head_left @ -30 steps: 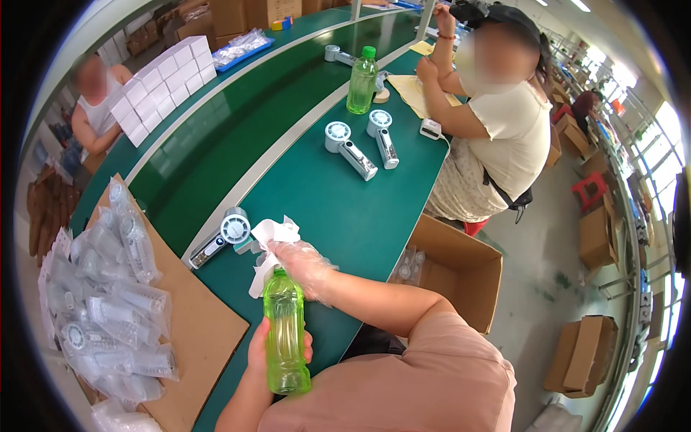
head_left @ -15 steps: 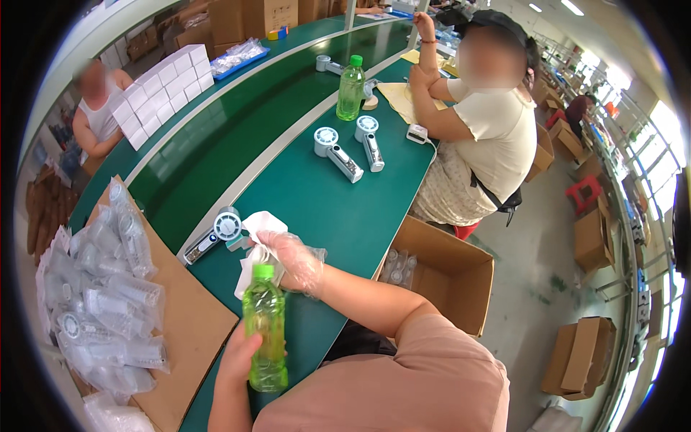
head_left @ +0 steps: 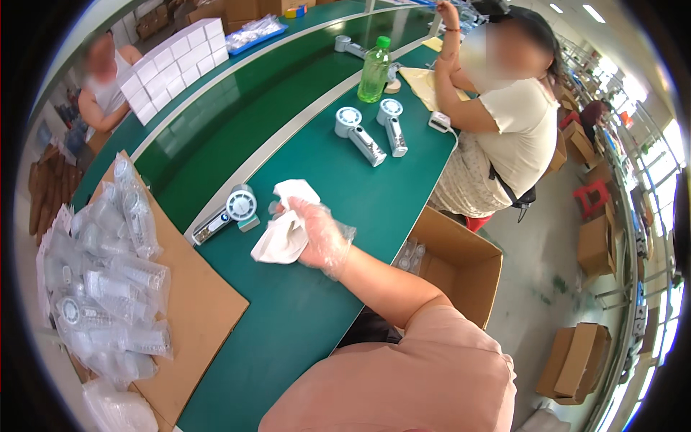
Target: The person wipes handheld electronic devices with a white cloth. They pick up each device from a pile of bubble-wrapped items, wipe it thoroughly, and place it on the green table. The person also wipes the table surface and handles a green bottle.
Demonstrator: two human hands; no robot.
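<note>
Out of view now are my left hand and the green bottle it held; my gloved right fingers [head_left: 302, 210] grip a crumpled white cloth [head_left: 281, 241], its folds spilling leftward over the table [head_left: 281, 324], near a handheld fan [head_left: 242, 205].

Head-worn fisheye, looking down, close above green workbench [head_left: 277, 345]

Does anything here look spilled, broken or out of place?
Dark green patches mark the grey floor, right of the open box beside the bench. They look odd against it, but whether spill, stain or worn paint I can't tell. Nothing on the bench looks damaged; the white cloth in the right hand is just crumpled.
</note>
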